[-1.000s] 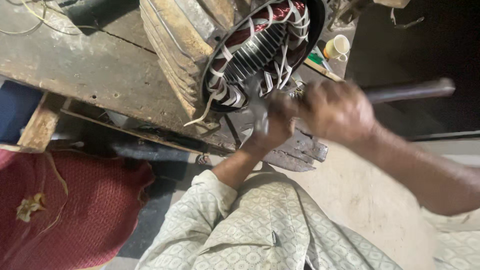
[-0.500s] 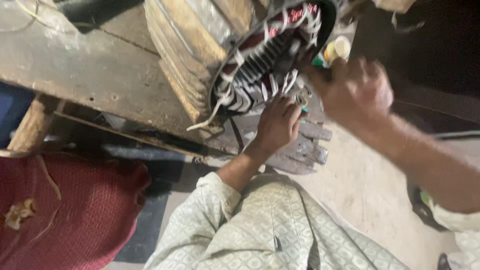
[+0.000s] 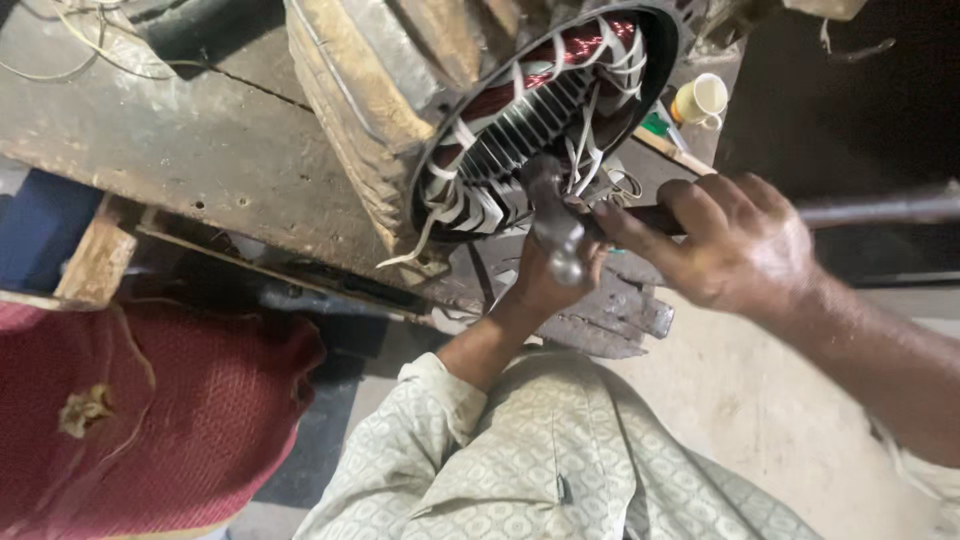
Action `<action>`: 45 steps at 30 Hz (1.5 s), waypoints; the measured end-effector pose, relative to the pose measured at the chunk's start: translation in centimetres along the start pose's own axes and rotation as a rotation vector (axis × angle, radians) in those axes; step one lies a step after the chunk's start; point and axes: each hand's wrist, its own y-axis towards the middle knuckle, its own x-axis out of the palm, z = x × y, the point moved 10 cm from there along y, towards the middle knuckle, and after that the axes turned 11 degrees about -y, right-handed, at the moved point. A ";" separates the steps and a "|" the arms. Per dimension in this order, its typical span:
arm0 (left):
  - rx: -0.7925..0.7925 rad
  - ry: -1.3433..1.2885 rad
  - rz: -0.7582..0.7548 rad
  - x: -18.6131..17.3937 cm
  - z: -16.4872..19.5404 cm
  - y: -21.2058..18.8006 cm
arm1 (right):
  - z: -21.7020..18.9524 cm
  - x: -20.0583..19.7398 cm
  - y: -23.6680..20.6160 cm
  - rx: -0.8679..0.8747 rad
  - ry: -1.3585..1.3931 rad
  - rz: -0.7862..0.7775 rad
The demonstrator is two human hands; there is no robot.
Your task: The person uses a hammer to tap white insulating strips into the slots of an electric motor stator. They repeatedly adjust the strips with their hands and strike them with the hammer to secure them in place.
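Right hand (image 3: 740, 245) gripped the hammer (image 3: 552, 215) at the stator (image 3: 530, 130) — left hand (image 3: 545, 280), just below, grip hidden — short, light taps were best.

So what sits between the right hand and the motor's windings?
In the head view, the hammer head lies between the right hand and the stator windings, at the motor's open end.

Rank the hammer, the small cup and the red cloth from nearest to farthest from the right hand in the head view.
1. The hammer: in the right hand, its head at the motor windings.
2. The small cup: above the hand, at the bench's far edge.
3. The red cloth: far off at the lower left.
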 end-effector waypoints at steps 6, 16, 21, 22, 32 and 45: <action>0.151 0.100 -0.006 0.8 1.7 0.3 | 3.0 6.0 -5.8 0.133 -0.028 0.185; 0.083 0.348 -0.009 4.4 2.6 1.3 | -0.8 21.1 -16.5 0.824 0.586 0.110; 0.035 0.343 0.066 5.0 7.0 2.6 | -0.3 28.4 -16.0 0.801 0.598 0.019; 0.031 0.341 0.099 5.1 8.2 2.6 | 0.0 28.4 -15.2 0.768 0.580 0.032; -0.050 0.700 0.140 6.3 8.8 -2.1 | -0.7 17.6 -3.7 0.485 2.166 -0.023; -0.519 0.300 0.465 -4.8 -7.3 8.3 | 1.0 18.2 -8.6 0.636 2.504 0.211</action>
